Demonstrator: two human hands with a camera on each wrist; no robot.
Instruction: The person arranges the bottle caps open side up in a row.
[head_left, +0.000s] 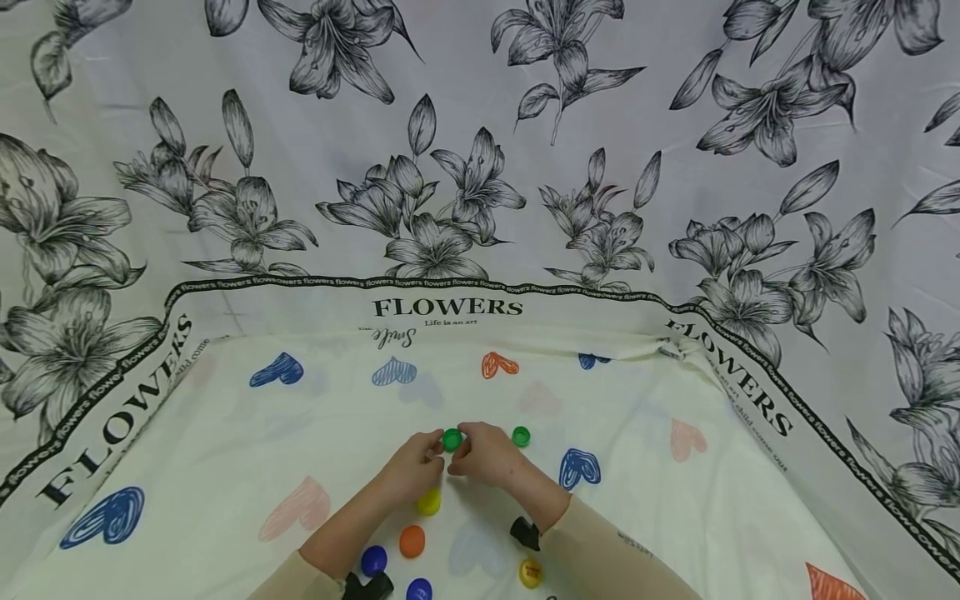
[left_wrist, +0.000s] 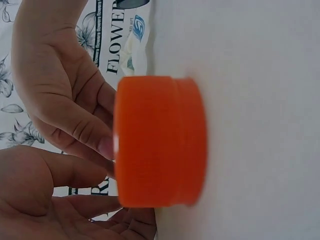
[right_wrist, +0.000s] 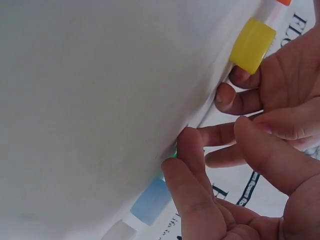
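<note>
In the head view, a green bottle cap [head_left: 452, 440] sits between the fingertips of both hands, low over the cloth. My left hand [head_left: 411, 467] holds it from the left with bent fingers. From the right, my right hand [head_left: 486, 455] holds it too, fingers curled. The right wrist view has only a green sliver of it beside the right hand [right_wrist: 235, 195]; the fingers hide the rest. A second green cap [head_left: 521, 436] lies just right of the right hand. Below the left hand is a yellow cap [head_left: 429, 502]. An orange cap [left_wrist: 160, 142] blocks much of the left wrist view.
Nearer me on the heart-print cloth [head_left: 615, 533] lie an orange cap [head_left: 412, 542], two blue caps [head_left: 373, 560] and another yellow cap [head_left: 530, 573]. Beyond the covered surface hangs a flower-print sheet [head_left: 450, 75] with a black lettered band.
</note>
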